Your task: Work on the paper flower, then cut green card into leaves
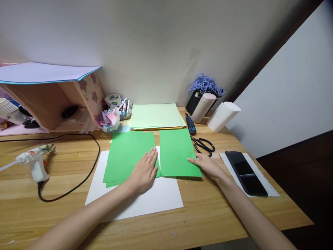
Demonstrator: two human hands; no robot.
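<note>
My left hand (144, 172) lies flat with fingers stretched out on the left green paper (127, 152), near its right edge. Another green edge shows beneath that paper at the lower left. My right hand (206, 165) pinches the right edge of a second green paper (178, 152), thumb on top and the other fingers hidden under it. A narrow gap parts the two green pieces, and they meet or nearly meet at the lower end. Under them lies a white sheet (156, 198) on the wooden table.
Scissors (204, 145) and a utility knife (190, 124) lie beyond my right hand. A phone (246, 173) rests at the right. Behind are stacked pale green papers (156, 115) and paper rolls (223, 116). A glue gun (37, 161) with its black cord (96, 166) occupies the left.
</note>
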